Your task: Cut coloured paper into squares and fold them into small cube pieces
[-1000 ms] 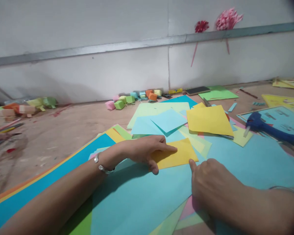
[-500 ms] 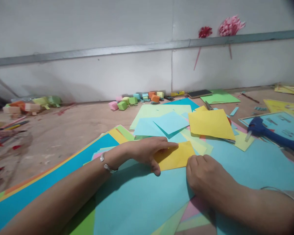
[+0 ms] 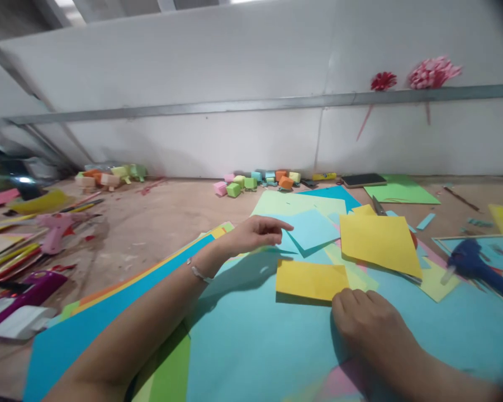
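My right hand (image 3: 366, 324) is closed at the lower right corner of a small folded yellow paper (image 3: 310, 279), pinching it just above a large light blue sheet (image 3: 260, 340). My left hand (image 3: 255, 233) hangs in the air up and to the left of that paper, fingers apart and holding nothing, beside a light blue square (image 3: 312, 230). A larger yellow sheet (image 3: 379, 243) rests on the papers at the right, with scissors (image 3: 378, 206) partly under it.
A blue glue gun (image 3: 478, 265) lies at the right. Small paper cubes (image 3: 247, 182) and a phone (image 3: 364, 180) sit along the wall. At the left are a pink glue gun (image 3: 54, 230), pens and a purple tool (image 3: 29, 293).
My left hand has let go of the small yellow paper and risen away to the upper left. The view has turned left, showing more tools there.
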The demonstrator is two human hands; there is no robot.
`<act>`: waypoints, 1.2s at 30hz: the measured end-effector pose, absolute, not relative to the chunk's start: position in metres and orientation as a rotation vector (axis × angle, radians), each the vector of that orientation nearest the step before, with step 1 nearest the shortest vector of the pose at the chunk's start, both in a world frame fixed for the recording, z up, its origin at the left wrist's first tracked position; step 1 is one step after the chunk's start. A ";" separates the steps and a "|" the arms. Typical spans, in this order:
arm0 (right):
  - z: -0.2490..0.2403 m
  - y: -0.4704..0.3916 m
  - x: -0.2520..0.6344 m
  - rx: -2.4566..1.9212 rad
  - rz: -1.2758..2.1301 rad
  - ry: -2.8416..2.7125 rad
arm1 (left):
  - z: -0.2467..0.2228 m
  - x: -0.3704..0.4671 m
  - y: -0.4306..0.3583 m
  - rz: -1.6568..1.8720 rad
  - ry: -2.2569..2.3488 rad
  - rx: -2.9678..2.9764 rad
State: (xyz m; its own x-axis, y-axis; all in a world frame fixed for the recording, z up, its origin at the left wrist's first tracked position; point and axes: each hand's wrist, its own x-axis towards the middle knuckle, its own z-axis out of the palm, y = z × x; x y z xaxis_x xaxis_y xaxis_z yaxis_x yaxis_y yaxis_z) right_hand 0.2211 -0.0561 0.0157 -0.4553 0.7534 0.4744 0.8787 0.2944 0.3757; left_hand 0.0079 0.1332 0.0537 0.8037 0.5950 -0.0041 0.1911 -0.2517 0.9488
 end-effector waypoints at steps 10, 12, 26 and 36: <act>0.041 -0.021 0.234 -1.503 1.148 -1.665 | 0.045 0.000 0.109 0.493 0.395 1.209; 0.042 -0.016 0.231 -1.521 1.407 -1.449 | 0.046 0.002 0.103 0.453 0.339 1.122; 0.038 -0.023 0.218 -1.469 1.725 -1.179 | 0.043 0.019 0.080 0.466 0.418 0.845; 0.030 -0.037 0.226 -1.499 0.905 -2.025 | 0.037 0.033 0.054 0.380 0.706 0.949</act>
